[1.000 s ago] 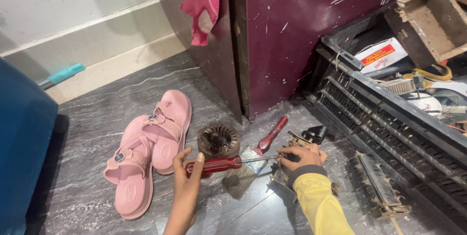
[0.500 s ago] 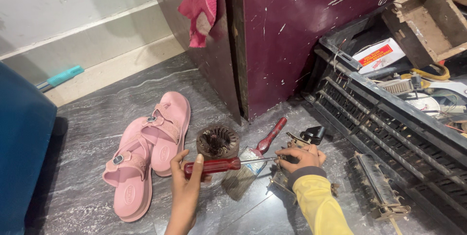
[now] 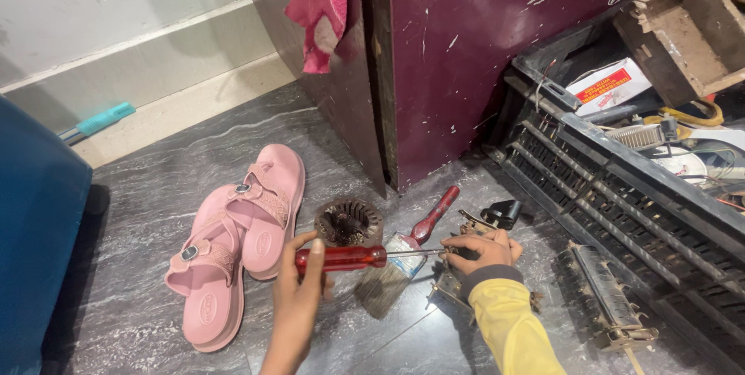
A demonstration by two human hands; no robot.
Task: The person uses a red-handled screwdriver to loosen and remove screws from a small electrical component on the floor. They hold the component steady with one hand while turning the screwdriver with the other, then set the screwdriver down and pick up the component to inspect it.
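Down on the floor, the left hand (image 3: 299, 289) gripped a red-handled screwdriver (image 3: 349, 257). Its tip reached the right hand (image 3: 481, 251), whose fingers pinched a small metal part (image 3: 450, 286).

The screwdriver's (image 3: 357, 257) tip is hidden behind the right hand (image 3: 483, 252), whose fingers cover the small metal part (image 3: 448, 291) beneath. The left hand's (image 3: 299, 297) forearm runs off the frame at six o'clock. The paintbrush's (image 3: 403, 262) middle passes under the screwdriver.

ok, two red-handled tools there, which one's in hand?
The screwdriver, gripped by the left hand. The red-handled paintbrush lies untouched on the floor.
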